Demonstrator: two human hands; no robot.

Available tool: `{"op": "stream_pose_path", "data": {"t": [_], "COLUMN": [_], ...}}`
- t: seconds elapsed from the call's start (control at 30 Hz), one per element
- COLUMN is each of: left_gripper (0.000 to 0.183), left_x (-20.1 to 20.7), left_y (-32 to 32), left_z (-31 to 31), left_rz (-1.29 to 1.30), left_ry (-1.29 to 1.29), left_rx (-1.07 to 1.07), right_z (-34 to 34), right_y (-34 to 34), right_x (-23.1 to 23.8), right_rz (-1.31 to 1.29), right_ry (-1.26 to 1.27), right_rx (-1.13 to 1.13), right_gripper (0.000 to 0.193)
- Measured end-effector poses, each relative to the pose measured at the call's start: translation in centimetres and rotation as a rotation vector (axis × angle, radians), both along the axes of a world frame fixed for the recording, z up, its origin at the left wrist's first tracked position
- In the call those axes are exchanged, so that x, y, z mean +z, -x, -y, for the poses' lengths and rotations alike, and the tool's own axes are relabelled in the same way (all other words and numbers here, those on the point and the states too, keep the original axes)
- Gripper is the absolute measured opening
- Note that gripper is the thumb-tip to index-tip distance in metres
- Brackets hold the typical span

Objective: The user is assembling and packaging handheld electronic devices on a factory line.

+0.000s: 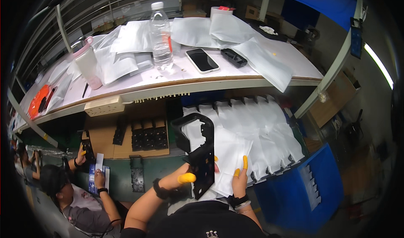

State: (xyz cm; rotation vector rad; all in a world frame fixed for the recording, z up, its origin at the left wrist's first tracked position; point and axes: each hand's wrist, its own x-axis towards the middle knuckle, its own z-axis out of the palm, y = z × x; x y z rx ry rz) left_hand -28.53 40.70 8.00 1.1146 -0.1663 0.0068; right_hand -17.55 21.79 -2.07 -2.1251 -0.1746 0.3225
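Note:
My left hand (176,180), with a yellow finger cot on its thumb, grips the lower part of a long black plastic frame (204,164). The frame stands tilted upright in front of me, with a large opening in its upper half. In my right hand (240,182), also wearing yellow finger cots, is a white foam pouch (230,156), pinched at its side. The pouch lies just right of the frame and partly behind it. Beyond it, rows of white pouches (269,132) lie side by side, with black parts showing at some ends.
Left on the bench, black plastic parts (149,137) lie on cardboard (99,139); another black part (136,174) sits nearer. A co-worker (80,196) sits at left. The shelf (223,78) overhead carries a water bottle (160,40), a phone (203,61) and pouches. A blue bin (290,200) stands right.

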Motion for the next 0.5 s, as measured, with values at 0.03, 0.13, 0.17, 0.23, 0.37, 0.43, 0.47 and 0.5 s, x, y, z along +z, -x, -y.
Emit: {"op": "stream_pose_path", "data": {"t": [0.03,0.13,0.17,0.23,0.37,0.43,0.47,0.5], "left_gripper": [0.076,0.066,0.061,0.065,0.082,0.088,0.094,0.106], "left_x": [1.0,2.8,2.9,2.4,5.4,4.0,3.5,3.9], "left_y": [0.8,2.7,3.0,3.3,3.3,3.1,3.0,2.4], "left_z": [0.5,1.4,1.5,1.7,1.4,1.3,1.3,1.2], "left_rz": [-0.042,-0.16,-0.159,-0.12,-0.369,-0.221,-0.065,-0.006], "left_ry": [0.225,0.28,0.452,0.775,0.246,0.448,0.647,0.542], "left_rx": [-0.113,-0.179,-0.237,-0.416,-0.319,-0.337,-0.356,-0.292], "right_z": [0.3,0.2,0.5,0.3,0.5,0.0,-0.2,-0.1], "right_y": [-0.2,-0.7,-0.7,-0.1,-0.3,-0.1,0.0,0.0], "right_x": [-1.1,-3.5,-3.7,-2.7,-3.8,-3.4,-3.3,-3.8], "right_rz": [0.112,0.405,0.327,0.193,0.231,0.241,0.254,0.259], "right_ry": [-0.047,-0.192,-0.191,-0.208,-0.251,-0.22,-0.186,-0.173], "right_rx": [0.049,0.126,0.105,0.075,0.103,0.126,0.145,0.179], "right_gripper": [0.045,0.031,0.029,0.026,0.024,0.023,0.023,0.023]}}
